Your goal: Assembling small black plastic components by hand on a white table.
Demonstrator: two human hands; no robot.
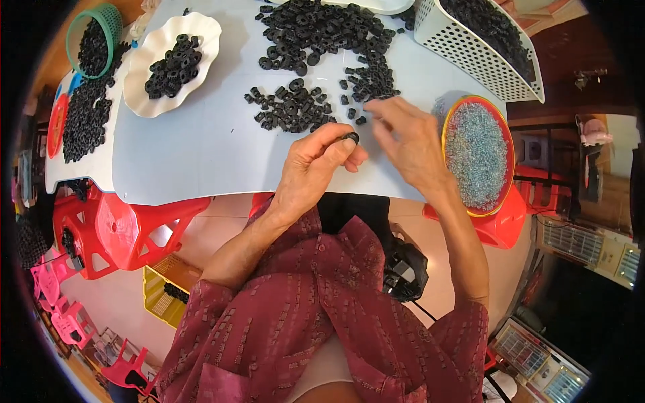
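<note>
1. Head view: my left hand (321, 156) pinches a small, round black plastic wheel (351, 137).
2. Just beyond my right hand (411, 138), the nearer one, lie small black plastic pieces (373, 84); whether it, half curled, holds any, I can't tell.

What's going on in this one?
The person's left hand pinches a small black part; the right hand is open beside loose black pieces, contact unclear. More black parts are heaped on the pale table and in a white scalloped dish. A red basin of bluish bits stands at the right.
</note>
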